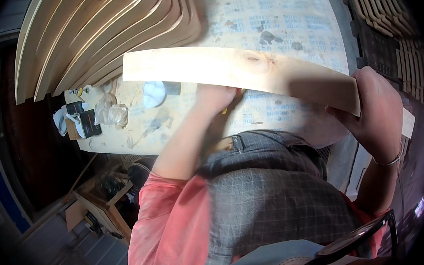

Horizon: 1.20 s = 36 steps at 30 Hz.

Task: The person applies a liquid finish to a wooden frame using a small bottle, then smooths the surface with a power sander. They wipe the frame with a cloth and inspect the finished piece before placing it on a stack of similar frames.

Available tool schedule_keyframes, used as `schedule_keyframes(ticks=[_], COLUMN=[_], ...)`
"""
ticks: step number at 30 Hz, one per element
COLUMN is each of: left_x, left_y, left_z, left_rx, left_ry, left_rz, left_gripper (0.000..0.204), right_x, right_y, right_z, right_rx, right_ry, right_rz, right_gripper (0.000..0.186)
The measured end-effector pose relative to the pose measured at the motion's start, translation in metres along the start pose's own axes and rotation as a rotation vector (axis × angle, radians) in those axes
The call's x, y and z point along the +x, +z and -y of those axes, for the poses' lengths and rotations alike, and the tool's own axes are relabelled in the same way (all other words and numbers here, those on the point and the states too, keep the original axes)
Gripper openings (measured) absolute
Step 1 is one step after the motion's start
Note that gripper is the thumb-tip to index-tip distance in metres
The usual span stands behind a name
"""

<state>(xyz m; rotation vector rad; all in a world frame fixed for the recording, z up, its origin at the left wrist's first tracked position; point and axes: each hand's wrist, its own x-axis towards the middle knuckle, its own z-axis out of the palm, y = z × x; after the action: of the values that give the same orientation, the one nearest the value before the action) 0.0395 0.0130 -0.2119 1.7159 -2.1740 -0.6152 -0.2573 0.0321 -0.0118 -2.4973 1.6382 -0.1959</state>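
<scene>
One curled right hand [381,103] clasps the board [206,66]; left hand [216,97] beneath its edge, fingers' grip unclear.

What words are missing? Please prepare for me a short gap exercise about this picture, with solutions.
1. The right hand grips one end of a pale board made of ____.
2. A bracelet circles the ____ wrist.
3. Many curved pieces fill the picture's upper ____ part.
4. The round white object lies between the plastic bag and the ____ hand.

Missing words: wood; right; left; left.
</scene>
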Motion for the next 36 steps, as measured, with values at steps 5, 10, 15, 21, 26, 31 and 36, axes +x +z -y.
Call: schedule_keyframes(ticks=[5,10,15,21,26,31,36], left_x=[0.011,0.003,0.002,-0.009,-0.047,-0.097,-0.104], left_y=[-0.014,-0.006,-0.004,0.016,0.011,-0.006,-0.077], left_z=[-0.002,0.001,-0.015,-0.06,-0.066,-0.033,-0.042], left_rx=[-0.248,-0.027,-0.002,-0.005,-0.105,0.01,0.141], left_ry=[-0.123,-0.017,-0.072,-0.022,-0.046,-0.219,0.282], left_rz=[0.164,0.019,0.12,0.267,0.245,0.305,-0.103], left_gripper=[0.041,0.035,0.044,0.044,0.057,0.057,0.064], right_x=[-0.001,-0.002,0.003,0.001,-0.002,-0.008,-0.012], right_y=[0.002,0.001,0.003,0.004,0.0,0.002,0.002], right_z=[-0.001,0.001,0.004,0.003,0.004,0.004,0.005], right_rx=[-0.003,0.021,-0.029,-0.073,-0.085,-0.17,-0.227], right_ry=[-0.013,-0.018,-0.034,0.024,-0.104,-0.147,-0.176], right_rz=[-0.019,-0.03,-0.086,-0.053,-0.242,-0.315,-0.405], right_gripper=[0.045,0.045,0.044,0.045,0.063,0.074,0.07])
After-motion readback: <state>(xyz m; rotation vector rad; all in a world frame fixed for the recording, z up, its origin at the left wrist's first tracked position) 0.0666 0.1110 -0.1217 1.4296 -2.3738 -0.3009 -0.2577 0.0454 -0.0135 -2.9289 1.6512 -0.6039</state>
